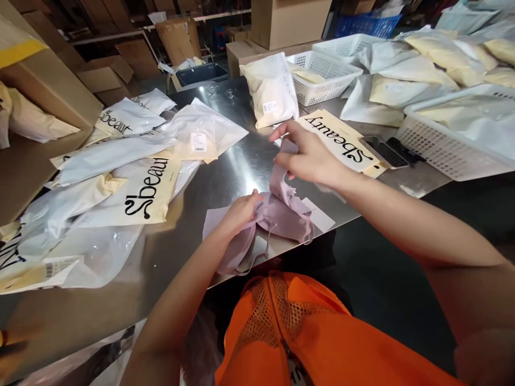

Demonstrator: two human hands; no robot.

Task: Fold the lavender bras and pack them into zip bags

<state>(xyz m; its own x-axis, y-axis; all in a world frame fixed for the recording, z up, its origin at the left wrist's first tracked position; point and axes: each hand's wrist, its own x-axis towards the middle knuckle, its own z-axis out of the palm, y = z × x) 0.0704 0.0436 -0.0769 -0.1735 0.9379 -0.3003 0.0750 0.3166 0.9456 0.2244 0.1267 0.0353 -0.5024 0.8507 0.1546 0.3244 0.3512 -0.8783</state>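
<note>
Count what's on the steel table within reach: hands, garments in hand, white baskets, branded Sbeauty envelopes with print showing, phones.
Hands: 2, left hand and right hand, both on the garment
Lilac garment: 1
White plastic baskets: 3
Printed Sbeauty envelopes: 3
Phones: 1
Total: 10

The steel table is carrying a lilac garment, printed mailer bags piling up at the left, 3 white baskets and a phone at the right.
</note>
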